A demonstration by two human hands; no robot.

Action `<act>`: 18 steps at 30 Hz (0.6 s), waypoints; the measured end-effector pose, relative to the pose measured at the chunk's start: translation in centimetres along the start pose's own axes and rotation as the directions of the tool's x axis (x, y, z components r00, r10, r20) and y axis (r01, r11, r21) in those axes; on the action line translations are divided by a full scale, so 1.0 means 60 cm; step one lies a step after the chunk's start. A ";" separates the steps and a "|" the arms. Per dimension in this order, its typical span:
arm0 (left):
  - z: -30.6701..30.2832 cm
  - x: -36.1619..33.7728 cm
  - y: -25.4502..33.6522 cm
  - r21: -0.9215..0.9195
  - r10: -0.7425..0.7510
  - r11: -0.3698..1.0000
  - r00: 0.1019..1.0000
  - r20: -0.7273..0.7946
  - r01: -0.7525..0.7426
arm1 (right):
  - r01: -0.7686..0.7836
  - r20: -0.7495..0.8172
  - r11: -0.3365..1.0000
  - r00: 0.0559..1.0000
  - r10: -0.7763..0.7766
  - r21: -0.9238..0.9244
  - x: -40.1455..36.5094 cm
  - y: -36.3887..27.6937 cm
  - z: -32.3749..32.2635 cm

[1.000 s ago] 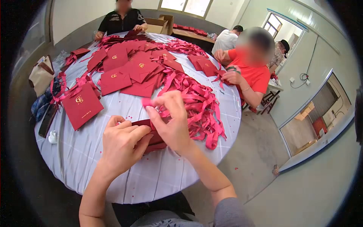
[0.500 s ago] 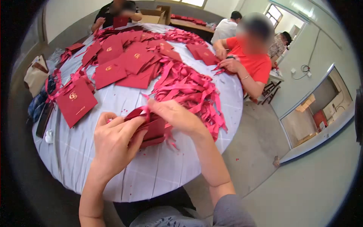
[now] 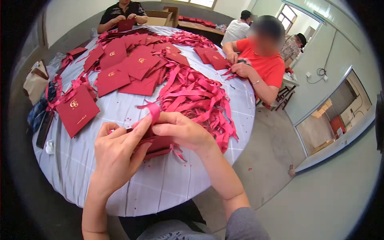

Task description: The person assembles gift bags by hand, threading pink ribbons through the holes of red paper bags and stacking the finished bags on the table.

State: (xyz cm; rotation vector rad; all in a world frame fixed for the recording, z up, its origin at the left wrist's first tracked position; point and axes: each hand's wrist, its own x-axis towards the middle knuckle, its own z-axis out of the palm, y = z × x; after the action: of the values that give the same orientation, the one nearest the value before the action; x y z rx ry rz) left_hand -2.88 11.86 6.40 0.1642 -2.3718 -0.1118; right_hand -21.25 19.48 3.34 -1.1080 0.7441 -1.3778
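Near the table's front, a dark red paper bag point(image 3: 158, 146) is gripped by my left hand point(image 3: 114, 158), thumb below and fingers along its upper edge. A pink ribbon point(image 3: 153, 112) loops up by my left index fingertip. My right hand point(image 3: 182, 129) is closed at the bag's top edge, its thumb and fingers pinching at the ribbon; the pinched part is mostly hidden. Beyond my right hand lies a tangled heap of pink ribbons point(image 3: 196, 98). To the left, a red bag with a gold emblem point(image 3: 78, 110) lies with ribbon at its top.
Flat red bags point(image 3: 140, 64) are piled mid-table on the white tablecloth point(image 3: 172, 192). A person in a red shirt point(image 3: 262, 64) works at the right edge, another in black point(image 3: 124, 16) at the far side. A small white object point(image 3: 49, 147) sits at the left edge.
My right hand's fingers have curled from a flatter pose into a pinch beside the bag's top. The ribbon now stands up in a loop. My left hand keeps its hold on the bag.
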 end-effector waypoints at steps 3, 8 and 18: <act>-0.004 0.001 0.007 -0.008 -0.037 0.999 0.999 0.036 0.038 | 0.018 0.026 1.000 0.999 -0.017 -0.014 -0.003 -0.005 -0.004; -0.003 0.007 0.010 -0.059 -0.056 0.997 0.998 0.042 0.059 | 0.141 0.014 0.961 0.990 -0.142 -0.239 0.005 -0.017 -0.002; 0.010 0.002 0.002 -0.026 -0.038 0.999 0.997 -0.068 0.036 | 0.335 -0.218 0.625 0.736 -0.641 -0.705 0.016 0.014 0.033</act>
State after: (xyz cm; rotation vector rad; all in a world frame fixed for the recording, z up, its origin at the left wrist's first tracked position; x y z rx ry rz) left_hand -3.36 11.99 6.06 0.1971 -2.2989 -0.1512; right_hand -18.99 18.78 3.43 -1.6342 1.3885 -1.9961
